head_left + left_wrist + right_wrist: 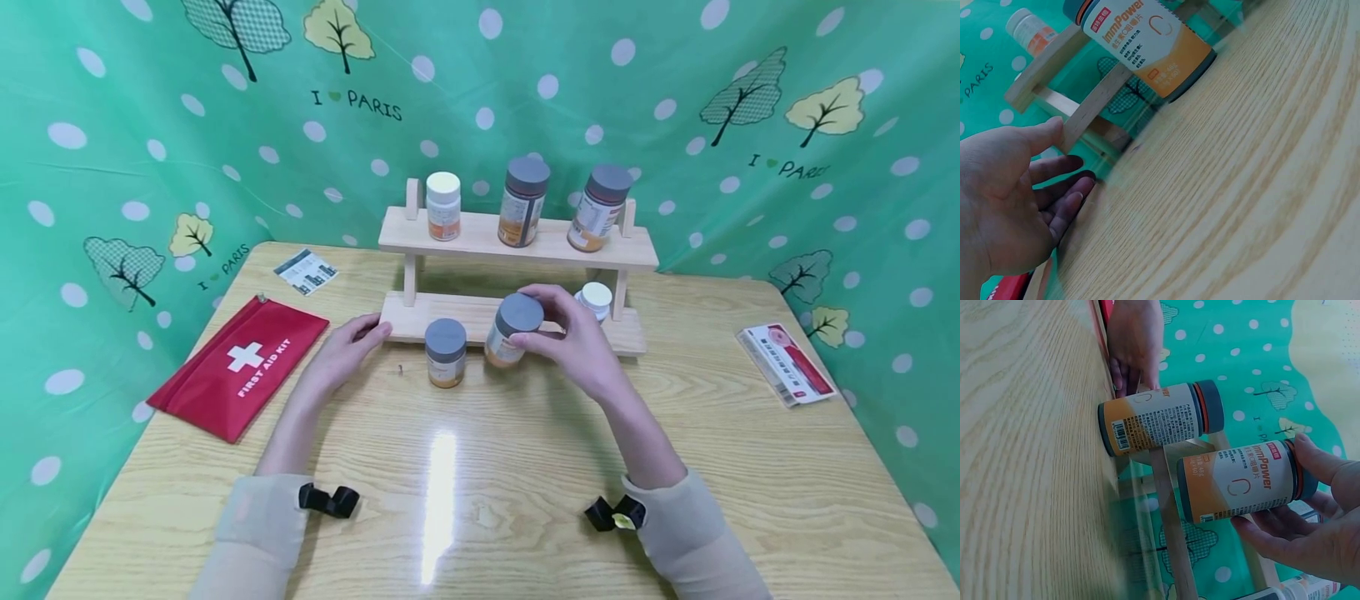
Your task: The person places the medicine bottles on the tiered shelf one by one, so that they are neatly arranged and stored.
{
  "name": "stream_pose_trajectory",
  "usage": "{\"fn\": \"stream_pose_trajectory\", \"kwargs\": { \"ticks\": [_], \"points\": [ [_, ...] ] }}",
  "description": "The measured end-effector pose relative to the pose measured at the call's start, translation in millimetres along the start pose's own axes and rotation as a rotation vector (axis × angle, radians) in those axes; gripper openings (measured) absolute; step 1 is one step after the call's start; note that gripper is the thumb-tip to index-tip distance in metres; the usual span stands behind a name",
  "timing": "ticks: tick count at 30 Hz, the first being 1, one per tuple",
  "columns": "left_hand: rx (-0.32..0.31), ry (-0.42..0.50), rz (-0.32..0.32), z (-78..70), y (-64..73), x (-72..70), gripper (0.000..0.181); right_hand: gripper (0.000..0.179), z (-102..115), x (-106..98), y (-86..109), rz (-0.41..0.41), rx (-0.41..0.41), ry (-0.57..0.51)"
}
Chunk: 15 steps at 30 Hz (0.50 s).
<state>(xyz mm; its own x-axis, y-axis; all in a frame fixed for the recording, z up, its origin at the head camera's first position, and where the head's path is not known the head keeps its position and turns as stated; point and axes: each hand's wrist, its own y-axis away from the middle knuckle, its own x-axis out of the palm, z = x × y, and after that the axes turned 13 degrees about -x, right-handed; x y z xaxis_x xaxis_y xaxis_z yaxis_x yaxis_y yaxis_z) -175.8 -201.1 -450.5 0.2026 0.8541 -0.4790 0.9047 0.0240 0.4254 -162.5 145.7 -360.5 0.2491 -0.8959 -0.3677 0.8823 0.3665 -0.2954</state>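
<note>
My right hand (pixel 568 340) grips an ImmPower pill bottle (pixel 1235 482) near its grey lid, thumb on one side and fingers on the other. Tilted, it is held in front of the lower shelf board (pixel 480 310) of a two-tier wooden rack. Another grey-lidded pill bottle (pixel 446 354) stands upright on the table before the rack, left of the held one. At the rack's left end, my left hand (pixel 1013 187) touches the lower board with its thumb; its other fingers are loosely bent beneath, holding nothing.
On the upper board (pixel 476 233) stand a small white-capped bottle (pixel 444 207) and two grey-lidded bottles (pixel 523 202). Another white-capped bottle (pixel 596 298) is on the lower board, partly hidden by my right hand. A red first aid pouch (pixel 243 367) lies left, a flat box (pixel 786 364) right.
</note>
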Motion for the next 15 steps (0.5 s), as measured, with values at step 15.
{"fn": "stream_pose_trajectory", "kwargs": {
  "ticks": [15],
  "points": [
    [-0.005,-0.012,-0.007,-0.7,0.3,-0.5,0.079,0.058,2.0,1.5,-15.6,-0.120,0.013,0.025]
  ]
}}
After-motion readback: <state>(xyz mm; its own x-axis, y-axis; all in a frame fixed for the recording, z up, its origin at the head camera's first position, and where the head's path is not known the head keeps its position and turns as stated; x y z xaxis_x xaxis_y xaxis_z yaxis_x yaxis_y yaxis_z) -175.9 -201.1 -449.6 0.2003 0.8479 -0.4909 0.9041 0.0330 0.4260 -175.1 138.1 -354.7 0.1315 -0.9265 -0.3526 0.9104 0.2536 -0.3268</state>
